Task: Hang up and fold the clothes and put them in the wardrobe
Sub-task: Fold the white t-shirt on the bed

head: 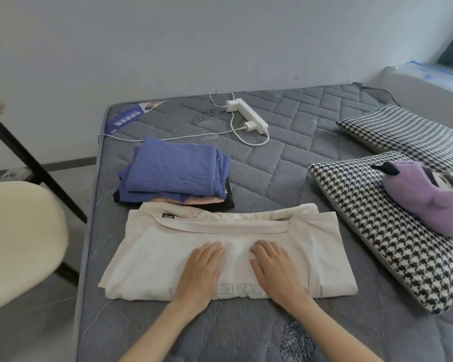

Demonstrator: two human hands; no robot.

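A white T-shirt (147,257) lies partly folded on the grey quilted mattress (285,163), its collar turned toward the far side. My left hand (200,273) and my right hand (272,270) rest flat on its middle, side by side, fingers straight and pressing the cloth. Just behind the shirt sits a stack of folded clothes (175,173), with a blue garment on top and peach and black pieces under it.
A white power strip (249,114) with chargers and a cable lies at the far side of the mattress. Two houndstooth pillows (377,231) sit at the right, the nearer one carrying a purple plush toy (424,197). A cream chair (19,231) stands at the left.
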